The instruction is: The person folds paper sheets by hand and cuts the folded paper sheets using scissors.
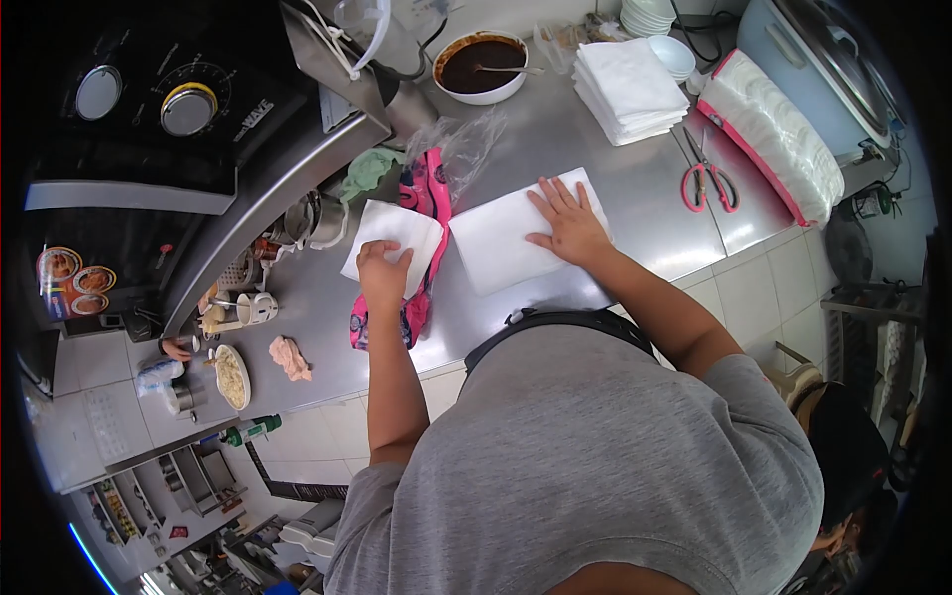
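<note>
"Wide white sheet [496, 248]: where?"

"Flat on the metal desk [679, 233], in the middle, close to the near edge. Under the right hand [575, 223], near its right end."

"Grip there?"

"Spread, palm down, fingers fanned toward the far side, thumb out to the left. Pinching nothing."

"And the left hand [385, 270]?"

"On the small white sheet [372, 226], just left of the wide one. Fingers bent down, thumb close to them. Can't tell whether pinching any of the paper."

"Anything between the two sheets?"

"Pink patterned cloth [432, 183], long and narrow, running from far to near, partly under the small sheet. Clear plastic bag [476, 144] by its far end."

"Farther back?"

"White bowl [466, 94] of dark sauce, with a spoon [511, 70] in it. To the right, a stack of white sheets [627, 89]."

"Right side?"

"Scissors [707, 178] with pink handles, blades slightly apart. Beyond them to the right, a long pack [778, 139] with pink edging."

"Left side?"

"Green cloth [372, 171] just beyond the small sheet. Crumpled pale pink cloth [290, 358] farther left, beside an oval dish [232, 377] of pale food. Past that, another person's hand [177, 348]."
</note>
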A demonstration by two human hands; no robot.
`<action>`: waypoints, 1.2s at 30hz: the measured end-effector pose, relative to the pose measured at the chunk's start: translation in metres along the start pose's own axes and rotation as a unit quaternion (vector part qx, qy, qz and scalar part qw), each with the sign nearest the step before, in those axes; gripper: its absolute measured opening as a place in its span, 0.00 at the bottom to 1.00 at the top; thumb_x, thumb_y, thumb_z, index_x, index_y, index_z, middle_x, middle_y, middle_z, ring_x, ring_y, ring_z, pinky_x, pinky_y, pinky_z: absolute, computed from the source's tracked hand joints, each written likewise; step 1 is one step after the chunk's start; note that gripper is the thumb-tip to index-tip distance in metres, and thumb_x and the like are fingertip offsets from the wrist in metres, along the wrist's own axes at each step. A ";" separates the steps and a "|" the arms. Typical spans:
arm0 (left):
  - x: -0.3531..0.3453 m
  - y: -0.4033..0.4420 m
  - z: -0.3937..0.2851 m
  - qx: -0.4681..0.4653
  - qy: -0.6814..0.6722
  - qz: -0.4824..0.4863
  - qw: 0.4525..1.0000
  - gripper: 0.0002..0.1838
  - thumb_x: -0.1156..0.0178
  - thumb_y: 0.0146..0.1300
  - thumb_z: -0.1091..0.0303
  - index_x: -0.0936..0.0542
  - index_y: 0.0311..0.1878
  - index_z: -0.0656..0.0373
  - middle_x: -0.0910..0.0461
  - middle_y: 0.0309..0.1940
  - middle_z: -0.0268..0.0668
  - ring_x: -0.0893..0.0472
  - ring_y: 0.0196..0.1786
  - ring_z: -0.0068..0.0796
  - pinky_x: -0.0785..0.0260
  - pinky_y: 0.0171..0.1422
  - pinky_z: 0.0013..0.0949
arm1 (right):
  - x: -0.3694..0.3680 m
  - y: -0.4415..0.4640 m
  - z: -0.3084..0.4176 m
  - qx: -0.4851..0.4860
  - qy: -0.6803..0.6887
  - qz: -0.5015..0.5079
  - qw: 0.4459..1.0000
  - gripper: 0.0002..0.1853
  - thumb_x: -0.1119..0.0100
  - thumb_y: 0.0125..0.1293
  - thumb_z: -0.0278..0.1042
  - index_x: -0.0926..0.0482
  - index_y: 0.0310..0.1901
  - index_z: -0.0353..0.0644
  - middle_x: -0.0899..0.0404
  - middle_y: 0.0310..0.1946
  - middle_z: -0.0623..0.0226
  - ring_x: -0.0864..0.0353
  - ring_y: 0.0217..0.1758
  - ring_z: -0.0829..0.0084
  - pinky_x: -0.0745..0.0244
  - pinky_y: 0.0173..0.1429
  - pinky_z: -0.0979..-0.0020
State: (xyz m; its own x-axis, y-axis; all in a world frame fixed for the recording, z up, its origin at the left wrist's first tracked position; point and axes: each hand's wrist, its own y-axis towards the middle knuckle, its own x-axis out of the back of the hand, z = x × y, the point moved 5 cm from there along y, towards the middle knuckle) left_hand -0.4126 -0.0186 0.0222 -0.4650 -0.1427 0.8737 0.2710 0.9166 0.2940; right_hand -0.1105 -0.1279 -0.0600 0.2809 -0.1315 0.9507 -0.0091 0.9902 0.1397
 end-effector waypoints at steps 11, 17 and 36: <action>-0.004 0.002 0.017 0.046 -0.085 0.027 0.995 0.08 0.33 0.53 0.69 0.20 0.31 0.64 0.20 0.36 0.44 0.22 0.43 0.46 0.31 0.52 0.41 | 0.000 0.000 0.000 -0.002 -0.001 0.006 1.000 0.41 0.55 0.64 0.67 0.42 0.71 0.48 0.51 0.74 0.57 0.56 0.78 0.58 0.66 0.77 0.46; -0.002 -0.002 0.000 0.008 -0.037 0.009 0.999 0.07 0.34 0.54 0.70 0.19 0.31 0.64 0.20 0.41 0.45 0.23 0.49 0.47 0.32 0.56 0.41 | 0.001 0.000 0.000 -0.004 -0.002 0.010 1.000 0.41 0.55 0.64 0.67 0.42 0.71 0.48 0.51 0.74 0.57 0.57 0.78 0.58 0.66 0.77 0.47; -0.001 -0.006 0.032 0.199 -0.372 0.001 0.906 0.09 0.47 0.67 0.69 0.22 0.44 0.63 0.20 0.42 0.36 0.23 0.47 0.25 0.35 0.56 0.27 | 0.054 0.015 0.040 0.017 0.086 -0.065 0.994 0.40 0.41 0.60 0.58 0.40 0.70 0.45 0.49 0.74 0.56 0.57 0.78 0.53 0.61 0.76 0.45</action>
State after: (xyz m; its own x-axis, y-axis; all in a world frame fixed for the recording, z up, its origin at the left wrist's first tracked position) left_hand -0.4406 -0.0124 0.0074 -0.9451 0.0143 0.3266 0.0152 0.9999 0.0001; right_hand -0.1335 -0.1217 0.0049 0.4412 -0.2443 0.8635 0.0055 0.9629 0.2697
